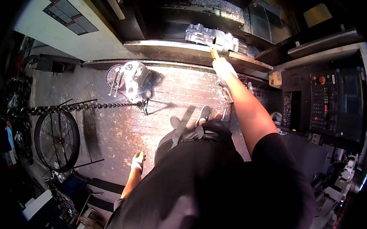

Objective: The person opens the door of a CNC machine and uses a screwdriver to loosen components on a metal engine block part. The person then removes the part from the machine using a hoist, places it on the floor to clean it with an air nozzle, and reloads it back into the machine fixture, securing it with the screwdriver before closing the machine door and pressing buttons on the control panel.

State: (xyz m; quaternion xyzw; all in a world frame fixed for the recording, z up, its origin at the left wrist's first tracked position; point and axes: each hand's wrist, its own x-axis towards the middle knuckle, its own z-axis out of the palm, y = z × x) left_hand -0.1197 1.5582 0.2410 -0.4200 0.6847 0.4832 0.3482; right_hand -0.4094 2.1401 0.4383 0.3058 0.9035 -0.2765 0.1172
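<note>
My right hand (223, 68), in a white glove with yellow fingers, reaches out to a silvery cast-metal housing (224, 41). That housing lies on the ledge of a machine opening, with a round bore in its middle part. The yellow fingers are closed together against its near side. A thin dark curved line runs from the fingertips over the metal; I cannot make out whether it is a tool. My left hand (137, 159), also gloved, hangs low beside my body with loosely bent fingers and nothing visible in it.
A second metal casting (136, 77) hangs or stands at left of centre near a heavy chain (89, 106). A large round floor fan (57, 141) stands at the left. To the right is a control panel (324, 102) with buttons. My shoes (204, 113) are on the stained floor.
</note>
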